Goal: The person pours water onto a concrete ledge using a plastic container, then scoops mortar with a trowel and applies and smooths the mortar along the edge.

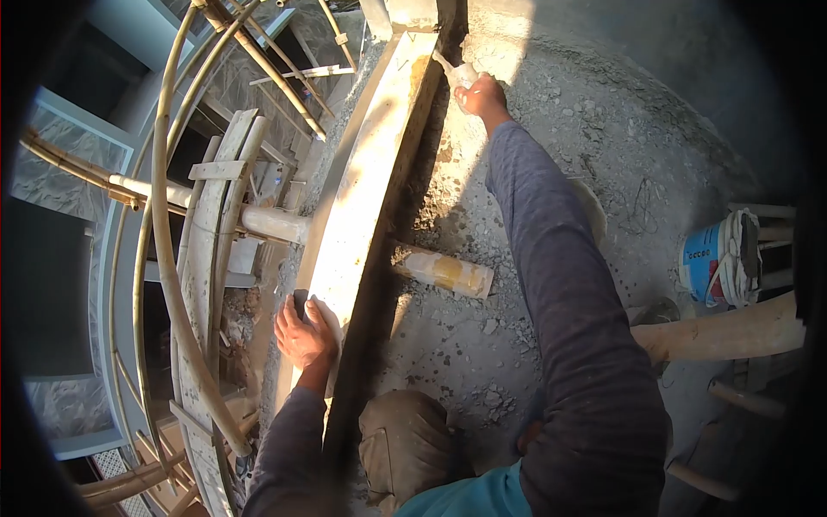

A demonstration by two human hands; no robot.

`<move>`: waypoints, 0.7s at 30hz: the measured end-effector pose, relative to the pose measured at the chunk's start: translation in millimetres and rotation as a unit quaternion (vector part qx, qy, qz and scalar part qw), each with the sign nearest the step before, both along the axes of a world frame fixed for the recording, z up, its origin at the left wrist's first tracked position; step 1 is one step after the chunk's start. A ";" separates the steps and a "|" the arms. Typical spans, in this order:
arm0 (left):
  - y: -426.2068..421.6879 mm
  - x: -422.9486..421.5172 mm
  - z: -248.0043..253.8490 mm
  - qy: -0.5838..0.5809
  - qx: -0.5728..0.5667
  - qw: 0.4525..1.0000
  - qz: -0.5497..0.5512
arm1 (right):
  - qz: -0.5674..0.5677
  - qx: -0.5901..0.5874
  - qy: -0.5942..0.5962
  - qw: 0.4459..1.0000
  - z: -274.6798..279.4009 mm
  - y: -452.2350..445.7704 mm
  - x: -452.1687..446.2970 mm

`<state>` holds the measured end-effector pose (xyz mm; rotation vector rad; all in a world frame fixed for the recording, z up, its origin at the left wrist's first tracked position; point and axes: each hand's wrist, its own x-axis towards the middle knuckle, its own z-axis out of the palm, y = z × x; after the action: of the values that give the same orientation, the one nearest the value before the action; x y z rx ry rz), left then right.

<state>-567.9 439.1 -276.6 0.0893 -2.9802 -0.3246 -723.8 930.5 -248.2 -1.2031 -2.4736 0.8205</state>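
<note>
My right hand (484, 99) reaches far forward, its fingers closed round a pale, dusty tool (463, 76). The tool's narrow end points at the side of the long beam-like ledge (366, 185) near its far end; its exact kind is hard to make out. Closer to me, my left hand (307, 340) rests on the ledge's outer edge. Between its thumb and fingers shows a small dark grey piece (300, 302), mostly covered by the hand. Sunlight falls on the ledge's top, while the side facing me is in shadow.
A pale pipe (448, 270) juts from the ledge over the rubble-strewn floor (594, 129). Bamboo scaffolding (161, 172) and planks (207, 233) stand left, beyond the ledge. At right are a blue-labelled bucket (702, 258) and a wooden board (724, 332).
</note>
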 end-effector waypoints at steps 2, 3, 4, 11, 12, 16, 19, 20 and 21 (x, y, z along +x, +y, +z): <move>1.4 -0.5 1.5 -0.006 0.003 1.000 0.003 | 0.007 0.016 0.016 1.000 -33.1 -6.5 1.6; 1.5 -0.7 1.4 -0.006 0.001 1.000 0.003 | 0.037 -0.046 0.102 0.993 -61.9 -10.1 8.0; 0.4 0.1 1.4 -0.005 -0.002 1.000 0.001 | 0.065 -0.106 0.187 0.974 -77.1 -15.3 20.3; 1.5 -0.5 1.1 -0.027 0.008 0.999 0.019 | 0.070 -0.265 0.231 0.933 -87.0 -108.3 170.9; 2.2 -0.5 1.9 -0.028 0.011 0.999 0.013 | 0.058 -0.239 0.157 0.956 -81.0 -108.8 189.3; 2.2 0.1 2.3 -0.027 0.006 0.999 0.019 | -0.010 -0.152 0.012 0.988 -74.9 -82.5 206.1; 1.0 -0.8 1.5 -0.030 0.005 0.999 0.025 | -0.093 -0.048 -0.110 0.988 -14.6 -66.8 154.9; 0.1 -1.0 -0.2 -0.023 0.005 1.000 0.021 | -0.088 -0.003 -0.113 0.990 -1.1 -63.4 132.6; -0.4 -1.4 -1.7 -0.016 0.006 1.000 0.017 | -0.083 0.042 -0.116 0.989 11.5 -61.2 110.8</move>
<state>-569.3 438.7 -278.3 0.1468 -3.0059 -0.3395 -613.1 869.3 -236.7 -1.5247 -2.5119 0.5536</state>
